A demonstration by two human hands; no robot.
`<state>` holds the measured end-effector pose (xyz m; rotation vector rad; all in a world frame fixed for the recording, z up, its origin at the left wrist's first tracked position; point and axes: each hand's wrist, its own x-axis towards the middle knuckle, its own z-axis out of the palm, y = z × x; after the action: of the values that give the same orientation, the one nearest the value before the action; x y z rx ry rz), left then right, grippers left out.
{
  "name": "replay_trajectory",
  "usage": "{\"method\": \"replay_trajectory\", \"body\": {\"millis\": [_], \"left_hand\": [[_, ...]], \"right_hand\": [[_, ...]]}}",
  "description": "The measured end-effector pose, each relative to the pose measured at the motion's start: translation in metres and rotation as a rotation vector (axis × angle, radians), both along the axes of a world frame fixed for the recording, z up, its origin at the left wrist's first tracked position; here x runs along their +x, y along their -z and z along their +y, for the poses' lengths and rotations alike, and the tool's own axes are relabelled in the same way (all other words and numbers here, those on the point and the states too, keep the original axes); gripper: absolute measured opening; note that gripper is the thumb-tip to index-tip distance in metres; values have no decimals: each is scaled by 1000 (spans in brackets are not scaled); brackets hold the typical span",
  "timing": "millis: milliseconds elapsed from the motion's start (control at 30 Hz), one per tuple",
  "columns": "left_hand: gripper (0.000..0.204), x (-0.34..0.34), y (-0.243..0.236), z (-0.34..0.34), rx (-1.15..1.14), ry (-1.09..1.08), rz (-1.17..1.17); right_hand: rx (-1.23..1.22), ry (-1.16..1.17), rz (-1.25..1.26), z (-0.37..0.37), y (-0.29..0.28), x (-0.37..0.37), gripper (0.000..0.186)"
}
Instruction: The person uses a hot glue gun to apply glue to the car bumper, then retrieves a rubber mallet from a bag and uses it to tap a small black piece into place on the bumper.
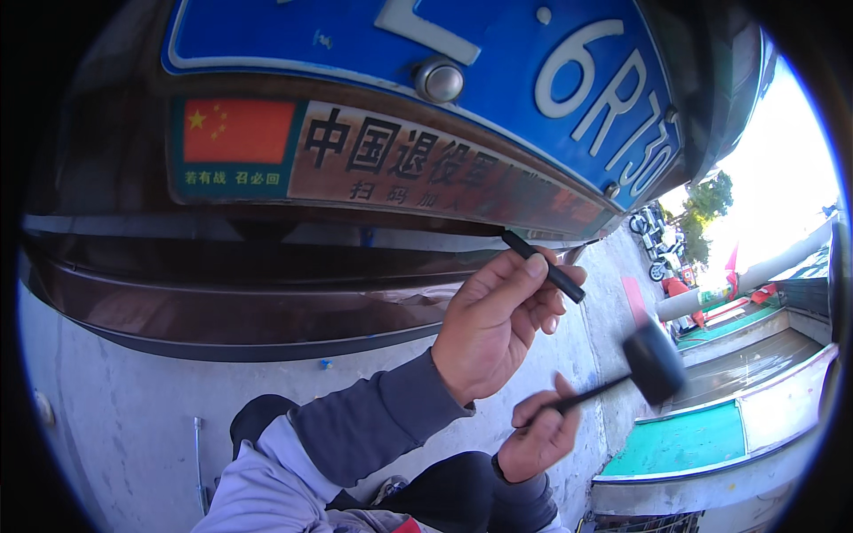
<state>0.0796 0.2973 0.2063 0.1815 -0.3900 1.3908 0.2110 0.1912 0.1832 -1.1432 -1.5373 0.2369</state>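
Blue plate (498, 62) above; left hand (493, 324) grips a black rod (544, 266), right hand (538, 435) a mallet (653, 360).

Daylight, overexposed sky right of the blue plate (498, 62); mallet head (653, 360) motion-blurred; shaded bumper below; strong fisheye rim bending.

**Ground surface: pale concrete pavement**

We record a grey concrete floor (124, 426) beneath the brown car bumper (222, 311). Directly on it we list: a thin metal rod (199, 462) at lower left and a small blue scrap (326, 363) near the bumper's lower edge.
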Motion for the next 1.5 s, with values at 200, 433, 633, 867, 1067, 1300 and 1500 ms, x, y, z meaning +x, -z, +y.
{"method": "replay_trajectory", "body": {"millis": [200,433,633,867,1067,1300,1500], "left_hand": [[24,0,-1,0,18,-3,-7],[23,8,-3,0,40,21,85],[21,21,-5,-5,40,51,127],[22,8,-2,-1,29,40,91],[23,-1,-2,1,8,51,54],[20,-7,-2,1,10,62,1],[19,-7,-3,0,6,77,-17]], "right_hand": [[97,-54,180,-1,4,3,47],[5,-53,243,-4,12,18,45],[-68,10,325,-8,9,23,44],[-102,-6,249,-9,7,10,43],[-87,-7,247,-9,4,-1,43],[-104,23,80,-7,4,-13,45],[164,3,118,-7,-1,-17,49]]}}
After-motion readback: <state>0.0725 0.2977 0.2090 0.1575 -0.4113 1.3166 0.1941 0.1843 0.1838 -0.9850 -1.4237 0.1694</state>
